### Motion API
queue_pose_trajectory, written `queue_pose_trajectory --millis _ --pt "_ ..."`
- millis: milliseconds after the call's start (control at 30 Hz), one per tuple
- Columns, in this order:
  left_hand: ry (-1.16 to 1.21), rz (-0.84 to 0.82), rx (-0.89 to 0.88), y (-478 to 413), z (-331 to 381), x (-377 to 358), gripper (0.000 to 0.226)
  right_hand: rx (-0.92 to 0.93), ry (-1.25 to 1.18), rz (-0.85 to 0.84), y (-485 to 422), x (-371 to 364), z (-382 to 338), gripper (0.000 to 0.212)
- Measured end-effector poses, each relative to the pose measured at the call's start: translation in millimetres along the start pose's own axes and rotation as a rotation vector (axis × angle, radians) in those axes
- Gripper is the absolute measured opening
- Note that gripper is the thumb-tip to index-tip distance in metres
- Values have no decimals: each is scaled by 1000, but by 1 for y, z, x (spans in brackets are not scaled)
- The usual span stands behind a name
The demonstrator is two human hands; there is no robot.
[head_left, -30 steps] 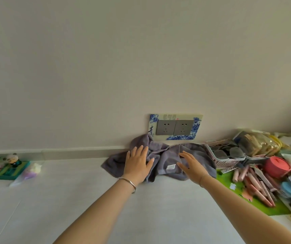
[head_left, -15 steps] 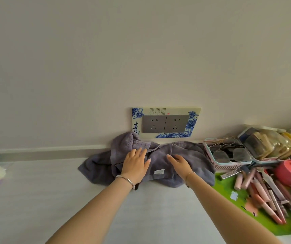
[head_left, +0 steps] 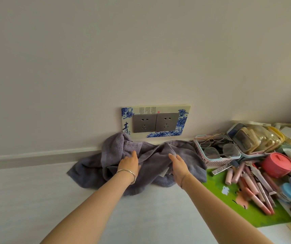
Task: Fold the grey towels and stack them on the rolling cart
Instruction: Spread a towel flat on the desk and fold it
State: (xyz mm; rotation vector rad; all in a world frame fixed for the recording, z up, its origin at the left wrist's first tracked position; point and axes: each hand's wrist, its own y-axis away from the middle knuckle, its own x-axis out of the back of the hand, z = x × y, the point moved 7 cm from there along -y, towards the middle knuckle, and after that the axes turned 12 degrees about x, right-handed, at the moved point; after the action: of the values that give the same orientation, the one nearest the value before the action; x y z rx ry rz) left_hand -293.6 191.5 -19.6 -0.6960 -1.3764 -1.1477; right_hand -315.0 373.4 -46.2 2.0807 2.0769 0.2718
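A crumpled grey towel (head_left: 151, 155) lies heaped on the white surface against the wall, just below the socket plate. My left hand (head_left: 129, 164), with a silver bangle on the wrist, grips a fold near the heap's middle, its fingers curled into the cloth. My right hand (head_left: 178, 167) grips the towel a little to the right, thumb on top and fingers tucked under a fold beside a white label (head_left: 164, 172). How many towels make up the heap cannot be told. No rolling cart is in view.
A double wall socket (head_left: 156, 122) with a blue-patterned frame sits behind the towel. At the right stand a pink basket (head_left: 211, 160) of spectacles, clear boxes (head_left: 253, 138), a red round pot (head_left: 277, 164) and a green mat (head_left: 243, 205) strewn with pink pens. White surface (head_left: 35, 199) stretches to the left.
Both hands lay flat with spread fingers on the towel; now their fingers are curled into the cloth, bunching it. The view has shifted closer and to the right.
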Motion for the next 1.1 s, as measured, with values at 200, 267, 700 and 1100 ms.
queue_pose_trajectory --millis 200,267,700,1100 --pt "529 -295 -161 48 19 5 19 -144 -150 43 35 -1 11 53" --pt "636 -319 -200 64 22 18 20 -150 -210 18 50 -10 6 71" --pt "1102 -775 -63 165 -41 89 34 133 92 -239 191 -23 -93 42" --pt "736 -443 -116 193 -46 -4 40 10 495 178 251 149 20 26"
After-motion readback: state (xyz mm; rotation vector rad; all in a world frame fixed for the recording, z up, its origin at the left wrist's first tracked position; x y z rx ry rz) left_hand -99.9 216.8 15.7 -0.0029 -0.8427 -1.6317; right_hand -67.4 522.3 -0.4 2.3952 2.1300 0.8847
